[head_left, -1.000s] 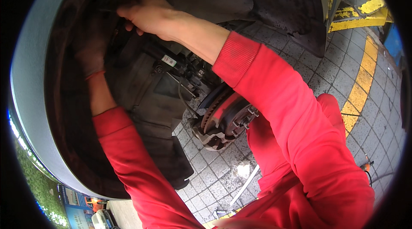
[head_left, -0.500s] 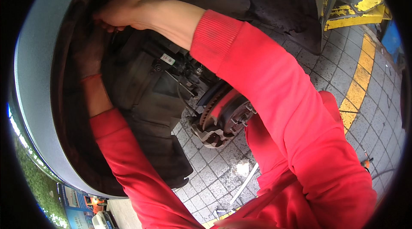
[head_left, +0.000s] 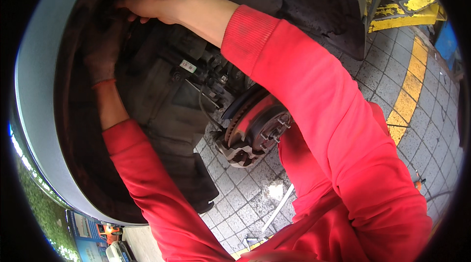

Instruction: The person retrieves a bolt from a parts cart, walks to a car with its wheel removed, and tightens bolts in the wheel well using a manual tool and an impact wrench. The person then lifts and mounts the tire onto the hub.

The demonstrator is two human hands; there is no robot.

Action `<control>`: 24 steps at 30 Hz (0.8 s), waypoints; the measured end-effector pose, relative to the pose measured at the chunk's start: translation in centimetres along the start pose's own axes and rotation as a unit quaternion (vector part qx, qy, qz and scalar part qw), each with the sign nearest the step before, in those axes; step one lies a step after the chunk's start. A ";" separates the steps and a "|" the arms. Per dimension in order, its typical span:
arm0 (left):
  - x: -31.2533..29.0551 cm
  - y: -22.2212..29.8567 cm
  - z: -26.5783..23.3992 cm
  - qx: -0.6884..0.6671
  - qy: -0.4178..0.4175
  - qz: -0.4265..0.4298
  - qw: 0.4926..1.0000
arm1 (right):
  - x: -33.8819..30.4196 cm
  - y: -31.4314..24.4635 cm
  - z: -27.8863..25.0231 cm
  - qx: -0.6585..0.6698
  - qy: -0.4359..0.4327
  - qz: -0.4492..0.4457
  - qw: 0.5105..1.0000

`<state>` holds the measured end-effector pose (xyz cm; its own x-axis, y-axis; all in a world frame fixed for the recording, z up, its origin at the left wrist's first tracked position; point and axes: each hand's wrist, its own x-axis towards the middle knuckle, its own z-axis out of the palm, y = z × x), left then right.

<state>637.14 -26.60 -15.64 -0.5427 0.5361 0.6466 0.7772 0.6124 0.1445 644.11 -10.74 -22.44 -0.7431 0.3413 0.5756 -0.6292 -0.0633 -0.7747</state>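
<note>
Both my arms, in red sleeves, reach up inside the dark wheel arch (head_left: 152, 100) of a raised car. My right hand (head_left: 149, 2) is bare, its fingers curled, close against the liner near the upper left of the arch. Whatever those fingers grip is lost in shadow. Just below it, beside the inner edge of the fender (head_left: 41, 90), is my left hand (head_left: 105, 48), in a dark glove with an orange cuff. Its fingers are too dark to read. Under my right forearm sit the brake disc (head_left: 257, 119) with its studs and the brake caliper (head_left: 240, 154).
A suspension strut with a white label (head_left: 188, 66) stands behind the disc. On the tiled floor lie a white rod (head_left: 278, 210) and a small clear plastic piece (head_left: 273, 190). A yellow lift part (head_left: 405, 24) stands at the upper right, beyond a yellow floor line (head_left: 409, 90).
My right hand has shifted slightly right and up, and the left hand a little up. The view has moved slightly. Both hands stay inside the arch.
</note>
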 end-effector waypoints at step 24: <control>-0.6 -2.0 0.3 -0.149 0.050 0.105 0.982 | -2.2 0.8 0.2 0.008 -0.056 -0.021 0.998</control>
<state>635.78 -27.97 -16.55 -0.3385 0.5639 0.7533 0.9354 0.2888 0.2041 645.21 -11.75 -24.30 -0.7365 0.2379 0.6332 -0.6627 -0.0662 -0.7460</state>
